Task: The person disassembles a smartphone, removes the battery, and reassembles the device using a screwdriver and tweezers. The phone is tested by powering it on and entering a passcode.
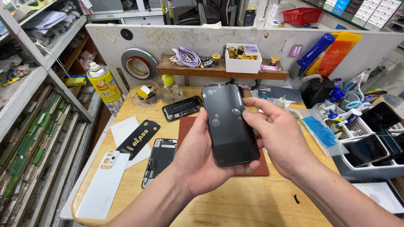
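Head camera, looking down on a cluttered wooden workbench (235,201). At far left I see a white phone back cover (103,185), then a black sleeve (138,138) and an opened phone chassis (160,160); a yellow spray can (105,87) stands upper left. At centre, my left hand (198,162) is wrapped under a black smartphone (229,124), its screen spotted with bubbles. My right hand (280,141) pinches its right edge, thumb on glass. A white tray (362,168) of phones sits far right.

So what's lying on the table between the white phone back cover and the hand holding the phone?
In the head view, an opened phone frame with its dark internals exposed lies between the white back cover and the left hand.
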